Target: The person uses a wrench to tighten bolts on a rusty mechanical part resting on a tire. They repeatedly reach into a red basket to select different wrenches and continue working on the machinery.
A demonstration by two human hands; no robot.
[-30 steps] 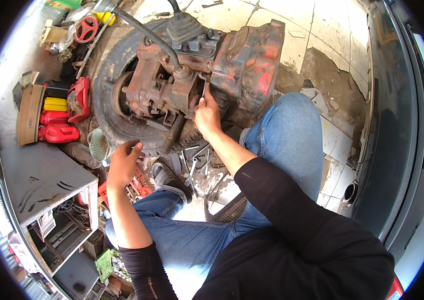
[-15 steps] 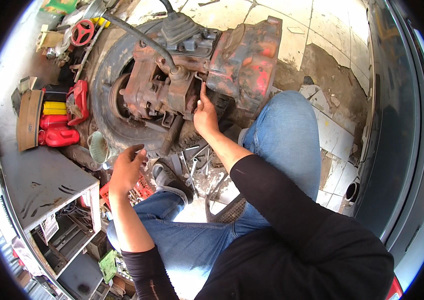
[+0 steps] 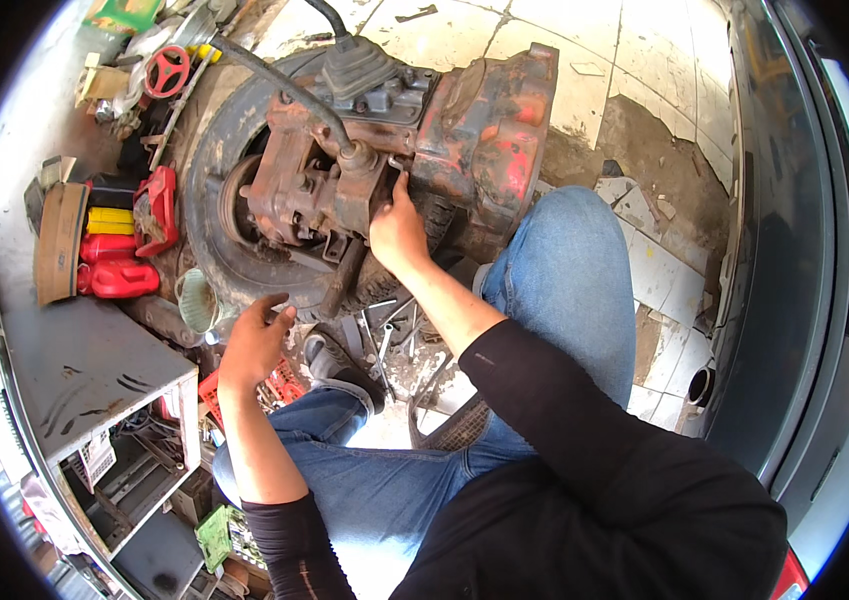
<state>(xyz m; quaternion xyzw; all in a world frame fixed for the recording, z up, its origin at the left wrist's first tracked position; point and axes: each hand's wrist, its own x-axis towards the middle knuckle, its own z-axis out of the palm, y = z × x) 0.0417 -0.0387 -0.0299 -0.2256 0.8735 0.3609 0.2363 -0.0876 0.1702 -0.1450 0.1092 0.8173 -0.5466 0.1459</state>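
Note:
A rusty gearbox (image 3: 314, 190) with flaking red paint on its bell housing (image 3: 484, 140) lies on a black tyre (image 3: 206, 215). My right hand (image 3: 399, 232) is against its near side, index finger pointing up and the other fingers curled largely out of sight. At that fingertip shows a small shiny metal end (image 3: 396, 163); whether it is held or part of the gearbox is unclear. My left hand (image 3: 256, 345) hovers over my knee, holding nothing, its darkened fingers loosely bent and apart. A long gear lever (image 3: 279, 80) rises from the gearbox.
Several wrenches (image 3: 385, 345) lie on the floor below the gearbox. Left stand a pale ribbed cup (image 3: 198, 300), red jugs (image 3: 124, 278) and a grey metal cabinet (image 3: 94, 370). Broken tiles (image 3: 659, 260) lie right, beside a dark vehicle (image 3: 774, 240).
My right hand has shifted slightly left and down along the gearbox, and the shiny metal end now shows at its fingertip. The left hand stays almost in place.

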